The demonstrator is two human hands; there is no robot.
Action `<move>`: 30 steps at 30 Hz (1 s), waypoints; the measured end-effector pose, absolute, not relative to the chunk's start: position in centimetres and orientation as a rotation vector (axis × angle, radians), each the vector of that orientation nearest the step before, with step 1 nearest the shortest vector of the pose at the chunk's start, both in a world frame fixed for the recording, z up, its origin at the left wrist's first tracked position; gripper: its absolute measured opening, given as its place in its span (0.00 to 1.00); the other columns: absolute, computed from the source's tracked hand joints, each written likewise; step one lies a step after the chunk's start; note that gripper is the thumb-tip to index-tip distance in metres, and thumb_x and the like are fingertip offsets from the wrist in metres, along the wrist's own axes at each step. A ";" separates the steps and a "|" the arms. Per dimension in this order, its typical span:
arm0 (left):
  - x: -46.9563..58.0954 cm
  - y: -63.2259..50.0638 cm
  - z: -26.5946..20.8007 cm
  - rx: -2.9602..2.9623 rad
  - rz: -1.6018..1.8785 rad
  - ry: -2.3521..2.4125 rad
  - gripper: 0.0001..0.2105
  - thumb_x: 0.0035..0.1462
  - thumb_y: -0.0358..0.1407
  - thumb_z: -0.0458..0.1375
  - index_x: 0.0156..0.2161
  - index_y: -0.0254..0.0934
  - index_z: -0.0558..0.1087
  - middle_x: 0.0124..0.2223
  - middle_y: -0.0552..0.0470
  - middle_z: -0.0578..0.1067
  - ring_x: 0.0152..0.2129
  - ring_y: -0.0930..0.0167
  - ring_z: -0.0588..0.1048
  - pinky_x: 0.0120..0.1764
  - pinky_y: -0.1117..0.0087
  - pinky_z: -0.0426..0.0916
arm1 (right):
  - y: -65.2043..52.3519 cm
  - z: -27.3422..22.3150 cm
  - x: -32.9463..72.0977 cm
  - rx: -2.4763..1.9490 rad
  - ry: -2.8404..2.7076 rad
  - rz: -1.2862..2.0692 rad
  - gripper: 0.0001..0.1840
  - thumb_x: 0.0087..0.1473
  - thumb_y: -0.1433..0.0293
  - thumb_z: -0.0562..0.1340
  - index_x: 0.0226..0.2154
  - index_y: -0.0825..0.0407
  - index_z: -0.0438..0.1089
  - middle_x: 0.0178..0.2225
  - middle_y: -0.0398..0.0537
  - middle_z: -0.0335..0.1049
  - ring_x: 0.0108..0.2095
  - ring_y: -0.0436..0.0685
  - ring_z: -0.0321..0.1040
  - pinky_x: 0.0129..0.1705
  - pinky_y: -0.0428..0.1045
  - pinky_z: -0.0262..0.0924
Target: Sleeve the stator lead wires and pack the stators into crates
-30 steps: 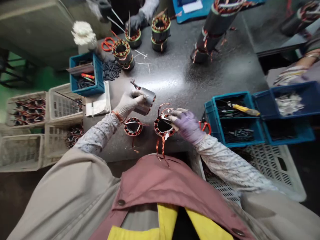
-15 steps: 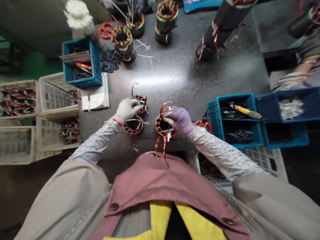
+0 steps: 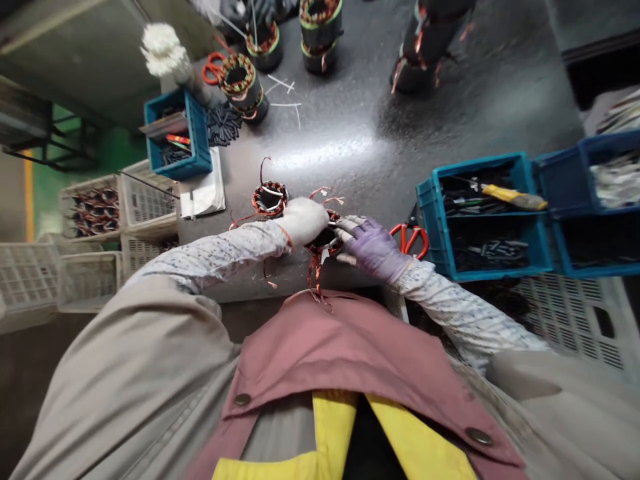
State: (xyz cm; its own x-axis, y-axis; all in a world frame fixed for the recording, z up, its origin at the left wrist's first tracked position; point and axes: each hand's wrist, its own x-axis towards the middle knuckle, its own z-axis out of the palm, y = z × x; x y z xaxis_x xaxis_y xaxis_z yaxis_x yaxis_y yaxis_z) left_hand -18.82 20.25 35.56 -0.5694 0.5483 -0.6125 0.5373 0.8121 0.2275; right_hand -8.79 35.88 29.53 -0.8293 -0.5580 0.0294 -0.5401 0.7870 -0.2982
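While the wound stator (image 3: 317,252) is stood bore-up near the bench (image 3: 370,180) edge, presumably for easy reach, its right rim is met by the right hand (image 3: 375,247), likely for steadying | right fingers bent, closure unclear | left hand (image 3: 306,223) placed over its left side; fingers hidden, grip cannot be told | second stator (image 3: 270,213) set beside left wrist, apparently to leave working room.

White glare on dark tabletop (image 3: 360,130), dim floor (image 3: 30,373), hands (image 3: 306,222) slightly blurred, edges stretched
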 end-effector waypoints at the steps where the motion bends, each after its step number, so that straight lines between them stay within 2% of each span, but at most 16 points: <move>1: -18.5 20.2 35.8 0.819 0.081 2.264 0.18 0.59 0.40 0.54 0.31 0.26 0.80 0.22 0.47 0.75 0.24 0.68 0.76 0.31 0.74 0.72 | 35.4 29.0 -8.9 -0.852 2.915 -0.439 0.25 0.59 0.63 0.61 0.55 0.60 0.69 0.58 0.64 0.66 0.56 0.69 0.61 0.56 0.61 0.54; 3: -17.1 19.7 36.1 0.857 0.323 2.212 0.22 0.62 0.45 0.51 0.31 0.29 0.80 0.21 0.52 0.73 0.20 0.73 0.73 0.26 0.78 0.69 | 34.8 28.4 -9.3 -0.733 2.911 -0.436 0.24 0.59 0.65 0.60 0.56 0.59 0.69 0.57 0.64 0.67 0.54 0.69 0.62 0.54 0.61 0.54; 5: -15.0 18.9 36.1 0.857 0.513 2.239 0.20 0.63 0.44 0.50 0.36 0.30 0.78 0.27 0.51 0.76 0.24 0.73 0.75 0.31 0.77 0.70 | 34.5 28.5 -9.5 -0.711 2.884 -0.444 0.24 0.59 0.65 0.61 0.55 0.59 0.69 0.57 0.64 0.66 0.54 0.69 0.62 0.54 0.61 0.53; 6: -13.9 18.5 36.0 0.846 0.499 2.295 0.17 0.62 0.43 0.53 0.40 0.31 0.77 0.32 0.48 0.78 0.28 0.71 0.76 0.34 0.74 0.71 | 34.5 28.8 -9.5 -0.740 2.869 -0.440 0.25 0.59 0.64 0.61 0.56 0.59 0.69 0.58 0.65 0.65 0.55 0.70 0.61 0.54 0.60 0.52; 8: -12.2 17.9 35.6 0.803 0.239 2.419 0.17 0.57 0.43 0.59 0.47 0.33 0.75 0.43 0.42 0.78 0.35 0.65 0.77 0.37 0.68 0.71 | 34.6 29.5 -9.5 -0.815 2.846 -0.415 0.26 0.59 0.63 0.61 0.56 0.60 0.68 0.60 0.65 0.63 0.55 0.71 0.61 0.53 0.60 0.52; 10: -11.6 17.7 35.0 0.757 -0.042 2.439 0.19 0.55 0.41 0.61 0.50 0.35 0.73 0.48 0.40 0.76 0.40 0.60 0.77 0.39 0.65 0.70 | 34.7 30.1 -9.5 -0.852 2.836 -0.386 0.26 0.60 0.63 0.61 0.57 0.61 0.67 0.60 0.66 0.63 0.54 0.72 0.62 0.52 0.60 0.52; 12: -12.1 17.6 34.6 0.721 -0.079 2.402 0.15 0.57 0.40 0.59 0.48 0.37 0.73 0.45 0.43 0.77 0.40 0.62 0.77 0.40 0.66 0.69 | 34.7 30.4 -9.5 -0.860 2.837 -0.371 0.27 0.59 0.63 0.61 0.56 0.62 0.67 0.60 0.67 0.63 0.53 0.72 0.62 0.51 0.61 0.52; 15: -13.7 17.4 34.5 0.654 0.053 2.367 0.12 0.59 0.39 0.55 0.43 0.35 0.74 0.39 0.49 0.78 0.37 0.67 0.76 0.40 0.70 0.68 | 34.5 30.4 -9.5 -0.853 2.842 -0.374 0.28 0.59 0.62 0.62 0.56 0.63 0.67 0.60 0.69 0.62 0.53 0.73 0.62 0.52 0.61 0.51; 17: -14.3 17.3 34.6 0.615 0.068 2.370 0.12 0.59 0.39 0.55 0.44 0.34 0.74 0.39 0.48 0.78 0.36 0.67 0.76 0.40 0.70 0.68 | 34.5 30.4 -9.5 -0.844 2.840 -0.379 0.27 0.60 0.62 0.61 0.56 0.63 0.67 0.59 0.69 0.63 0.53 0.73 0.62 0.52 0.61 0.51; 20: -14.3 17.6 34.8 0.624 -0.001 2.381 0.14 0.56 0.37 0.57 0.47 0.36 0.74 0.40 0.44 0.79 0.38 0.62 0.77 0.40 0.65 0.68 | 34.6 30.5 -9.4 -0.836 2.817 -0.371 0.26 0.61 0.63 0.59 0.57 0.62 0.67 0.60 0.68 0.62 0.54 0.72 0.62 0.52 0.61 0.51; 22: -14.2 18.3 34.9 0.622 -0.036 2.367 0.10 0.54 0.33 0.58 0.42 0.35 0.76 0.37 0.42 0.78 0.38 0.59 0.77 0.41 0.62 0.68 | 34.6 30.6 -9.4 -0.831 2.797 -0.371 0.27 0.61 0.63 0.59 0.58 0.62 0.66 0.60 0.68 0.62 0.54 0.72 0.62 0.52 0.61 0.52; 25: -14.1 19.7 35.4 0.611 -0.017 2.313 0.04 0.52 0.28 0.59 0.30 0.33 0.76 0.31 0.40 0.77 0.36 0.57 0.77 0.42 0.60 0.68 | 34.1 30.7 -9.6 -0.807 2.786 -0.377 0.29 0.60 0.62 0.60 0.59 0.61 0.65 0.62 0.67 0.60 0.54 0.72 0.62 0.53 0.61 0.53; 28: -13.1 21.2 36.9 0.643 0.133 2.171 0.08 0.55 0.35 0.59 0.28 0.34 0.76 0.29 0.46 0.77 0.30 0.65 0.76 0.37 0.67 0.69 | 33.6 30.4 -9.7 -0.721 2.781 -0.389 0.25 0.62 0.66 0.58 0.59 0.58 0.66 0.62 0.63 0.61 0.55 0.69 0.63 0.53 0.61 0.55; 30: -12.1 21.6 38.1 0.728 0.411 1.975 0.11 0.59 0.39 0.57 0.33 0.34 0.77 0.29 0.51 0.77 0.27 0.72 0.75 0.34 0.73 0.69 | 34.2 29.7 -9.5 -0.645 2.768 -0.461 0.21 0.62 0.70 0.55 0.56 0.53 0.70 0.60 0.58 0.65 0.54 0.66 0.64 0.53 0.60 0.57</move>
